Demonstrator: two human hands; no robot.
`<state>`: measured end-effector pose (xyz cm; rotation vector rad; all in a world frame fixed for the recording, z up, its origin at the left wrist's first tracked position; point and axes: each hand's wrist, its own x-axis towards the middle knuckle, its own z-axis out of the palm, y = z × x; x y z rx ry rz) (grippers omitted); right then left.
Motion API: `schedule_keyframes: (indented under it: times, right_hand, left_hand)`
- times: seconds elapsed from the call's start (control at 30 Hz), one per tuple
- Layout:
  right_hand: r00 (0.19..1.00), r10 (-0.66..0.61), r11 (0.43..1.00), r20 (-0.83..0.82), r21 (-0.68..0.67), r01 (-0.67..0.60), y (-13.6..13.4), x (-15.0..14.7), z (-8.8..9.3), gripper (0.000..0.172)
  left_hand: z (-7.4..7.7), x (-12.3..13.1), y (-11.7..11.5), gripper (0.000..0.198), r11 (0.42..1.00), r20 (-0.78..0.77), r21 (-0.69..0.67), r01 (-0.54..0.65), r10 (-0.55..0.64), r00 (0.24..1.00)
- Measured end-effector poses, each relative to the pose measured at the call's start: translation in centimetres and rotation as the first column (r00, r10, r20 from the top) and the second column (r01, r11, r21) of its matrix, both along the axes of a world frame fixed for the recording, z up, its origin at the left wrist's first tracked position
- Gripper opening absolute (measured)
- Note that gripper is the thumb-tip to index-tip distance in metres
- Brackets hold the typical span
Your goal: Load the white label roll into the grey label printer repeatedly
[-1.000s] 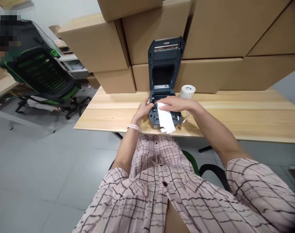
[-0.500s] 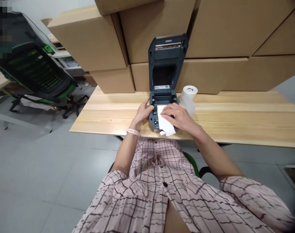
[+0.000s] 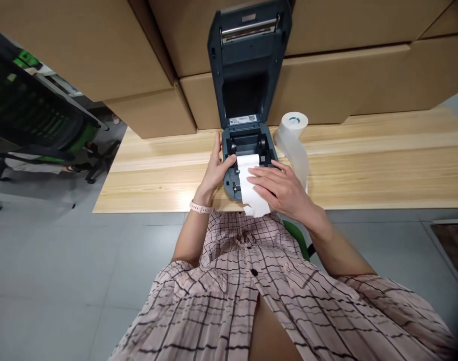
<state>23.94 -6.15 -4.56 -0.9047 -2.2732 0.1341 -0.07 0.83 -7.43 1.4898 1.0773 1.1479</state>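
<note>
A dark grey label printer [image 3: 233, 190] stands near the table's front edge with its lid [image 3: 247, 55] raised. My left hand [image 3: 214, 173] grips the printer's left side, thumb over the inner edge and fingers along the outside. Over the printer's front lies a white paper strip [image 3: 247, 188], its torn end hanging past the front edge. My right hand [image 3: 283, 190] rests on this strip with fingers stretched out and flat, covering the printer's right front. Right of the printer, a roll of white labels [image 3: 294, 123] stands on end, a loose band trailing from it toward me.
Large cardboard boxes [image 3: 349, 85] are stacked along the back of the wooden table [image 3: 383, 175]. A black and green office chair [image 3: 36, 100] stands to the left, beyond the table's end. Grey floor tiles [image 3: 63, 271] show below.
The view has moved closer to the printer and tilted down. My right hand has flattened, its fingers now spread over the strip instead of bent. My left hand stays at the printer's left side.
</note>
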Motion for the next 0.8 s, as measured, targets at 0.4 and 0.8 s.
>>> schedule_keyframes:
  times: [0.4,0.8]
  right_hand:
    - [1.000,0.002,0.998,0.006,-0.065,-0.001,-0.1,0.1,0.5,0.029]
    - [0.997,-0.022,0.997,0.068,-0.075,0.028,-0.4,0.4,1.0,0.027]
  left_hand:
    - [1.2,0.5,-0.7,0.071,0.999,0.012,0.033,0.010,-0.011,1.000]
    - [3.2,1.7,-1.7,0.062,0.998,-0.047,0.044,-0.037,0.039,0.998]
